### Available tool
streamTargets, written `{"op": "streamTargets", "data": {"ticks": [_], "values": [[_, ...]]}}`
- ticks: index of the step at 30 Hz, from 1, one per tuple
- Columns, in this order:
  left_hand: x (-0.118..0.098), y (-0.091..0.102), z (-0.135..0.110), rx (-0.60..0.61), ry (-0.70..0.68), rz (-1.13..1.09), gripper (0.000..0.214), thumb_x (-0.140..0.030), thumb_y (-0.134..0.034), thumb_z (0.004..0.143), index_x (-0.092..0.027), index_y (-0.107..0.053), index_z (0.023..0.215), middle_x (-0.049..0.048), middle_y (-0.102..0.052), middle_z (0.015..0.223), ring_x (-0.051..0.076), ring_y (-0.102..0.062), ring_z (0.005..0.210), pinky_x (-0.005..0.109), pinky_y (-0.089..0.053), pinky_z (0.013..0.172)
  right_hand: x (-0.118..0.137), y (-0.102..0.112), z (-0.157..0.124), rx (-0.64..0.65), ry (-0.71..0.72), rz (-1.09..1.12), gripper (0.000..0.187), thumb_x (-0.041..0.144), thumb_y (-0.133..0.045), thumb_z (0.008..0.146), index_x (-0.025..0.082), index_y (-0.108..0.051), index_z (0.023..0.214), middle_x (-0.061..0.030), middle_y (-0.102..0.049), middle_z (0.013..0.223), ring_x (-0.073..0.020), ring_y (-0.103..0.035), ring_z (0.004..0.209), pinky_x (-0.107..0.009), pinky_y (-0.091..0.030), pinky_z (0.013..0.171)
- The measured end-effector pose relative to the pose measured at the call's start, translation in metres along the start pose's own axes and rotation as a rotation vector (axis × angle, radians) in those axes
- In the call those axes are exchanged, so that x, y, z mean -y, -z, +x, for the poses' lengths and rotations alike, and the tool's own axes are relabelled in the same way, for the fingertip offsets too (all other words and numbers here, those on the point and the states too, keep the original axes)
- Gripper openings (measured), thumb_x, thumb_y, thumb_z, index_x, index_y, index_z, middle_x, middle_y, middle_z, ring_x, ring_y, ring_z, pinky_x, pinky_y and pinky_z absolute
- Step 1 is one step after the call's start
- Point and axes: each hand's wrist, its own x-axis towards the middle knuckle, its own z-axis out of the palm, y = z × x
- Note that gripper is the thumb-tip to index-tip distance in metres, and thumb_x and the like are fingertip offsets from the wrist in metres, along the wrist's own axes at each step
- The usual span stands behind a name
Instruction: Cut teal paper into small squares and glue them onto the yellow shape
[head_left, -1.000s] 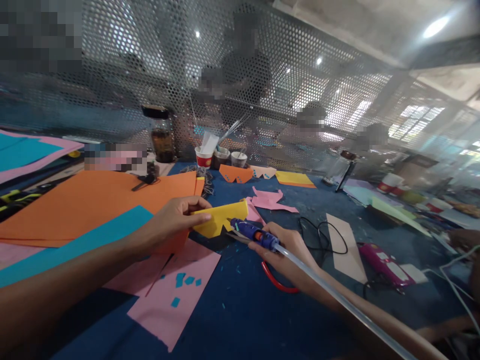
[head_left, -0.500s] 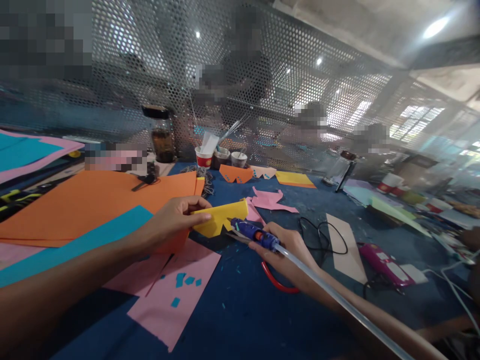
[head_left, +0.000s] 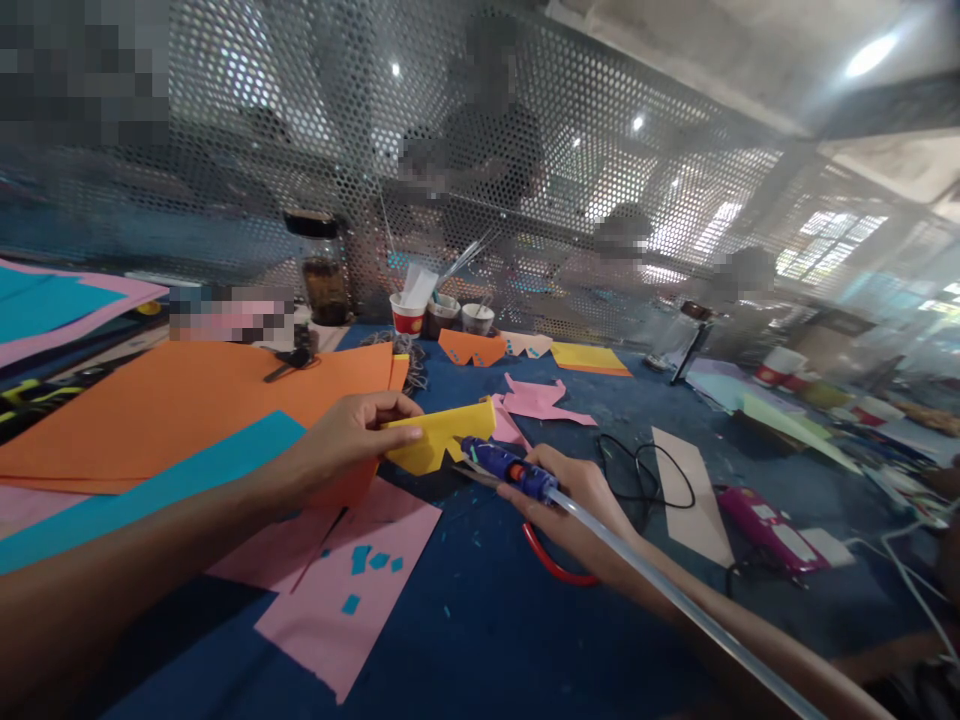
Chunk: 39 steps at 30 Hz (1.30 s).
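My left hand pinches a folded piece of yellow paper by its left end, thumb in front. The paper's lower edge has notches cut into it. My right hand grips a blue hot glue gun, and a long clear glue stick runs out of its rear end. The gun's tip is at the yellow paper's lower right edge; I cannot tell whether it touches. Scissors with a red handle show under my right hand, their blades near the paper. Whether that hand also holds them is hidden.
Pink sheets with blue scraps lie in front, orange sheets and a blue strip at left. Pink cut-outs, paper cups and a jar stand or lie behind. A magenta device and cables lie right.
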Motion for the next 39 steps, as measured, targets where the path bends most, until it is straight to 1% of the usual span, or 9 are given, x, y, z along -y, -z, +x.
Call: {"op": "streamTargets", "data": {"ticks": [7,11,17,21,24,27,31,35,39], "values": [[-0.002,0.0,-0.001,0.002,0.002,0.011,0.026,-0.04,-0.082,0.073,-0.022,-0.072,0.089,0.0038,-0.079,0.083,0.021,-0.072,0.077,0.029,-0.053,0.066,0.001,0.001,0.001,0.011,-0.005,-0.006,0.027,0.048,-0.069,0.091,0.022,-0.063,0.084,0.0021,-0.065,0.068,-0.0157,-0.057,0.06,-0.024,-0.035,0.057],[-0.001,0.0,0.0,-0.012,0.003,0.041,0.027,-0.042,-0.081,0.073,-0.021,-0.072,0.09,0.0046,-0.08,0.085,0.022,-0.073,0.077,0.029,-0.053,0.064,0.003,0.003,0.001,0.013,-0.035,0.02,0.027,0.048,-0.071,0.089,0.022,-0.063,0.083,0.0027,-0.063,0.067,-0.0146,-0.054,0.059,-0.024,-0.035,0.056],[0.0,0.001,0.001,-0.02,0.011,0.042,0.03,-0.043,-0.081,0.072,-0.021,-0.072,0.09,0.0042,-0.079,0.083,0.022,-0.072,0.074,0.028,-0.052,0.061,0.002,0.004,0.002,0.066,-0.107,0.249,0.024,0.041,-0.077,0.084,0.021,-0.064,0.083,0.0056,-0.057,0.063,-0.0117,-0.049,0.057,-0.022,-0.036,0.051],[-0.004,-0.001,-0.003,-0.017,0.022,-0.013,0.028,-0.04,-0.081,0.072,-0.02,-0.072,0.091,0.0032,-0.079,0.086,0.022,-0.072,0.08,0.029,-0.055,0.071,0.0,0.002,0.005,0.088,-0.115,0.348,0.022,0.041,-0.077,0.084,0.021,-0.071,0.087,0.0017,-0.067,0.072,-0.0149,-0.06,0.065,-0.025,-0.047,0.057],[-0.006,-0.002,-0.003,-0.042,0.033,-0.016,0.03,-0.041,-0.081,0.071,-0.02,-0.072,0.091,0.0031,-0.079,0.086,0.022,-0.072,0.079,0.029,-0.054,0.07,0.002,0.003,0.006,0.083,-0.144,0.375,0.023,0.041,-0.079,0.08,0.021,-0.076,0.092,-0.0016,-0.074,0.079,-0.0196,-0.067,0.074,-0.029,-0.053,0.061],[-0.004,-0.003,-0.001,-0.07,0.046,-0.018,0.032,-0.043,-0.082,0.07,-0.02,-0.073,0.09,0.0041,-0.079,0.087,0.023,-0.073,0.079,0.031,-0.055,0.072,0.004,0.005,0.005,0.123,-0.172,0.415,0.025,0.04,-0.081,0.077,0.022,-0.078,0.095,-0.002,-0.076,0.082,-0.0211,-0.07,0.076,-0.03,-0.056,0.062],[0.0,-0.004,0.002,-0.089,0.03,-0.03,0.032,-0.037,-0.085,0.067,-0.018,-0.072,0.09,0.0045,-0.078,0.085,0.022,-0.072,0.079,0.032,-0.055,0.073,0.004,0.006,-0.003,0.233,-0.117,0.392,0.023,0.043,-0.082,0.08,0.023,-0.077,0.092,-0.0005,-0.076,0.084,-0.0192,-0.07,0.076,-0.029,-0.056,0.066],[0.003,-0.002,0.001,-0.054,0.005,-0.031,0.025,-0.035,-0.081,0.072,-0.019,-0.073,0.09,0.0021,-0.077,0.083,0.019,-0.069,0.076,0.029,-0.052,0.072,0.007,0.008,-0.01,0.368,0.008,0.263,0.026,0.048,-0.08,0.083,0.024,-0.072,0.088,0.0024,-0.069,0.076,-0.0158,-0.061,0.067,-0.026,-0.048,0.058],[0.001,-0.003,-0.001,-0.048,0.015,-0.052,0.023,-0.032,-0.081,0.072,-0.019,-0.073,0.09,0.0011,-0.077,0.084,0.019,-0.069,0.077,0.028,-0.051,0.071,0.014,0.007,-0.013,0.47,0.105,0.181,0.025,0.047,-0.08,0.086,0.025,-0.069,0.09,0.0043,-0.066,0.078,-0.0132,-0.058,0.066,-0.023,-0.044,0.057]]}}
